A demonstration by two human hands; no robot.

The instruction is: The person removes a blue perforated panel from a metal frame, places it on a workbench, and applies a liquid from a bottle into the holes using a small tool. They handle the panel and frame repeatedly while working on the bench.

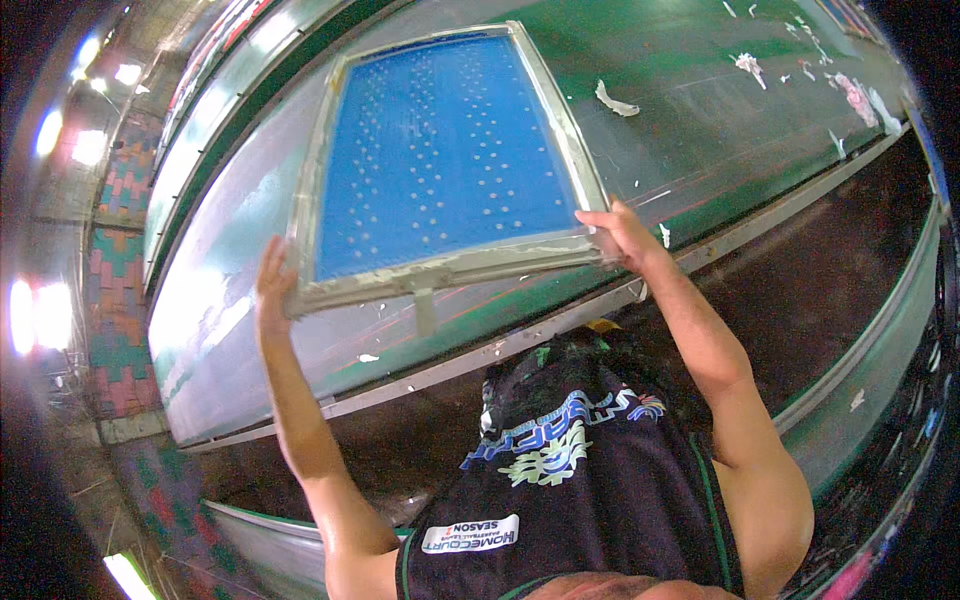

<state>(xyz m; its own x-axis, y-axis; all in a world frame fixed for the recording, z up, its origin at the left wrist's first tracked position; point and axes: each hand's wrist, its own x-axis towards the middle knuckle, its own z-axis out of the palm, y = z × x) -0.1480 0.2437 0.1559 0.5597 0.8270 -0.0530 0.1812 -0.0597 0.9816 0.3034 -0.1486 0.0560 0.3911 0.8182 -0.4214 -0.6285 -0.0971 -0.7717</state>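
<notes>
Between my two hands is a screen printing frame (420, 278), with pale, taped-looking borders around a blue mesh (450, 150) dotted with rows of small light spots. My right hand (630, 238) grips its near right corner, thumb laid over the top of the border. Along the near left corner, my left hand (273, 285) is closed against the outer side; it is slightly blurred, and part of its grip is hidden. A short pale tab (425, 312) sticks out from the near border. The frame is over a long green and grey table (690, 140), tilted in view.
Scraps of white material (615, 100) and a pinkish scrap (855, 100) lie on the table to the right. A metal rail (460, 365) runs along its near edge. Another long table (250, 110) stands beyond, and coloured paving (120, 300) shows at left.
</notes>
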